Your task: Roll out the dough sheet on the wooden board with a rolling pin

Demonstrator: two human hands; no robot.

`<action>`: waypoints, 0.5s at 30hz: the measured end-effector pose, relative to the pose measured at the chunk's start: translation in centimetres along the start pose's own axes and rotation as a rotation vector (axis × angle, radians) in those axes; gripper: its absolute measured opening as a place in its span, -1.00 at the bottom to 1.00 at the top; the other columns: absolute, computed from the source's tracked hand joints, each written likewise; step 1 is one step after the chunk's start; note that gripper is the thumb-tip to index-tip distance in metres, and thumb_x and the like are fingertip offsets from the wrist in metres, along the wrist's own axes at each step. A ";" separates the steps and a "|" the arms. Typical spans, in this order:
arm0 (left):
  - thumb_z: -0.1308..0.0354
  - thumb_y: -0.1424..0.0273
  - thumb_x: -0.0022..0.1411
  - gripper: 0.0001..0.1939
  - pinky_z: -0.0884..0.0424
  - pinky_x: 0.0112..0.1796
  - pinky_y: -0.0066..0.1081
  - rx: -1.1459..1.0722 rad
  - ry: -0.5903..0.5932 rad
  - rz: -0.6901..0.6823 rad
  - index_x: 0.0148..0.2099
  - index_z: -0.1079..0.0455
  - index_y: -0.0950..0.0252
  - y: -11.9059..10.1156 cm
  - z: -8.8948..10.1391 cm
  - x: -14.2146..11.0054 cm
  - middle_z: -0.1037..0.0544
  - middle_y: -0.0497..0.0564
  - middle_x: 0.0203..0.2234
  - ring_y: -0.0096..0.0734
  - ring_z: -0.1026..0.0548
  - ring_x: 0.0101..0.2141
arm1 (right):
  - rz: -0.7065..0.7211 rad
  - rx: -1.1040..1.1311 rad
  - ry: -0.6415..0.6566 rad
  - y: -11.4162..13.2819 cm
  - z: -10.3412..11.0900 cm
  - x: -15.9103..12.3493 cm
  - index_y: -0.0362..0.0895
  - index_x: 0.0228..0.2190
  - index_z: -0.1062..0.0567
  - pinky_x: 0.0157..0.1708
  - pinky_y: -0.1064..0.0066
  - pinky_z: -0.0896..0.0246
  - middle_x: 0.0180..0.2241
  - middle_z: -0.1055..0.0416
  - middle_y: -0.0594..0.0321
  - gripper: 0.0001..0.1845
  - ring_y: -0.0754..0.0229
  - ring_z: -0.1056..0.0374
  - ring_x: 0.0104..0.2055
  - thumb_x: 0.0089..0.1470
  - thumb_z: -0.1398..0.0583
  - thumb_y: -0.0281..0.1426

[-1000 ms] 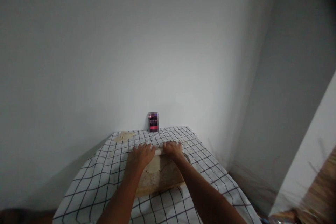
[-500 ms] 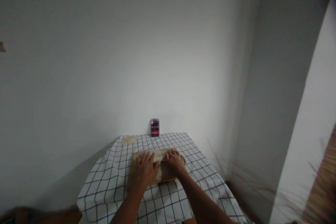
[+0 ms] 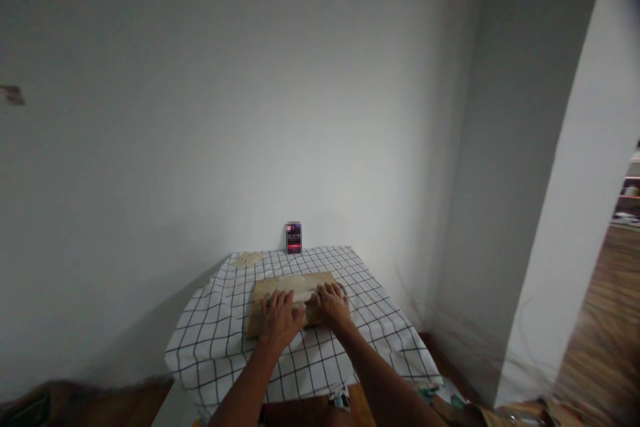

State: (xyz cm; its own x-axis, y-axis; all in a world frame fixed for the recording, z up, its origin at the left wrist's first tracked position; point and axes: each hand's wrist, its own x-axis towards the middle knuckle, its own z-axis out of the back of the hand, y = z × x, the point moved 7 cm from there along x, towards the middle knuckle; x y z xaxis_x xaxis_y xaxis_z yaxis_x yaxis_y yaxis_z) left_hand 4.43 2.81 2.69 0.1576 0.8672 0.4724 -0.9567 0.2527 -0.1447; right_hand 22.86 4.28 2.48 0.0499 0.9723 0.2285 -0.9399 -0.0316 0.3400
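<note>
A wooden board (image 3: 256, 325) lies on the checked cloth in front of me. Across it, between my hands, runs a pale, roughly cylindrical strip (image 3: 304, 296); whether it is dough or a rolling pin I cannot tell. My left hand (image 3: 281, 320) rests palm down over its left part, fingers spread. Over the right part lies my right hand (image 3: 333, 305), also palm down, its fingers apart and slightly bent. A small dark shape shows just past the right fingers, too blurred to name. Both hands hide much of the strip.
At the table's far left corner lie thin pale flat pieces (image 3: 247, 259), perhaps dough. A phone-like dark panel (image 3: 294, 238) leans upright against the wall (image 3: 320, 113) at the back. The checked cloth (image 3: 210, 340) covers the table and hangs over its near edge.
My view has shifted, showing more of the near table edge and floor. Both hands stay on the board, and more of its far part shows beyond the fingers.
</note>
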 end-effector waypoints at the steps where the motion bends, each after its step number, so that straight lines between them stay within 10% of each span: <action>1: -0.01 0.11 0.58 -0.41 -0.17 0.47 0.44 0.000 -0.006 -0.005 0.47 -0.53 0.18 0.0 0.1 0.0 -0.59 0.22 0.40 0.23 -0.39 0.47 | 0.005 0.003 -0.005 0.1 0.1 -0.1 0.09 0.37 -0.50 0.46 -0.07 -0.14 0.55 -0.30 0.12 -0.52 -0.09 -0.06 0.63 0.63 -0.03 -0.12; 15: -0.03 0.14 0.59 -0.46 -0.17 0.51 0.40 0.006 0.146 0.076 0.45 -0.57 0.07 0.2 1.1 5.2 -0.54 0.15 0.46 0.26 -0.44 0.46 | 0.122 -0.094 0.088 1.7 0.4 4.4 0.14 0.41 -0.47 0.45 -0.60 0.09 0.57 -0.25 0.02 -0.47 -0.22 -0.08 0.60 0.65 0.08 -0.22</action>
State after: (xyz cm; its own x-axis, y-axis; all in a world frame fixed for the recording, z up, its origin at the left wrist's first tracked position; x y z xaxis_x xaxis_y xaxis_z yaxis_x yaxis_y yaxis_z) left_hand 4.76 6.92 6.11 0.1183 0.9369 0.3291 -0.9686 0.1819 -0.1695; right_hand 21.58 8.38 4.48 -0.0925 0.9792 0.1808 -0.9647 -0.1331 0.2271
